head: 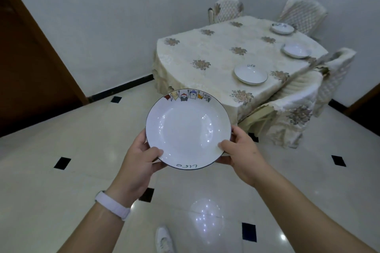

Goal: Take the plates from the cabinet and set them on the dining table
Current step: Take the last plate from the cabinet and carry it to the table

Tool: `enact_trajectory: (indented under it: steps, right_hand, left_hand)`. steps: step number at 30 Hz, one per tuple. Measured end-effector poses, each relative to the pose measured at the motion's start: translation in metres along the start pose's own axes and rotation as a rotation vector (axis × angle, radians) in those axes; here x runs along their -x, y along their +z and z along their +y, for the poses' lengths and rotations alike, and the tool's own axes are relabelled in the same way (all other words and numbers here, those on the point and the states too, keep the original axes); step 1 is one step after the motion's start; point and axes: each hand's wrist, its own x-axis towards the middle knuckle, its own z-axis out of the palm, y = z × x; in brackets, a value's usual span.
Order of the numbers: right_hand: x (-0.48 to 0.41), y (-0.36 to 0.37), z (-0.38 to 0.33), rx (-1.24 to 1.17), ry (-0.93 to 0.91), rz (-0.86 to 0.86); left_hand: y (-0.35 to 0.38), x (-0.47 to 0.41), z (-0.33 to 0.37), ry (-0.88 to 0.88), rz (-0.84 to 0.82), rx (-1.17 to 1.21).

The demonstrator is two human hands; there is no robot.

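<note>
I hold a white plate (pixel 186 128) with a dark rim and small cartoon figures along its far edge, level above the floor. My left hand (pixel 141 160) grips its near left edge, my right hand (pixel 240 158) its near right edge. The dining table (pixel 205 51), under a cream flowered cloth, stands ahead to the right. Three white plates lie on it: one near the front edge (pixel 250 74), one further right (pixel 297 50), one at the far side (pixel 282 28).
Cloth-covered chairs stand around the table: two at the far side (pixel 226 11) (pixel 302 14) and two at the near right (pixel 287 113) (pixel 337 63). A brown wooden door (pixel 30 68) is on the left. The glossy tiled floor (pixel 61 139) stretches between me and the table.
</note>
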Motion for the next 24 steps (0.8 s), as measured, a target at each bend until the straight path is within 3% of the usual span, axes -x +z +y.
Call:
enact_trajectory:
  steps: [9, 24]
  right_hand:
    - [-0.086, 0.091, -0.039, -0.001, -0.055, -0.013]
    - [-0.303, 0.116, -0.069, -0.043, 0.007, -0.034]
  left_hand:
    - [-0.07, -0.098, 0.061, -0.006, -0.016, 0.031]
    - [-0.073, -0.302, 0.101, -0.058, 0.062, -0.041]
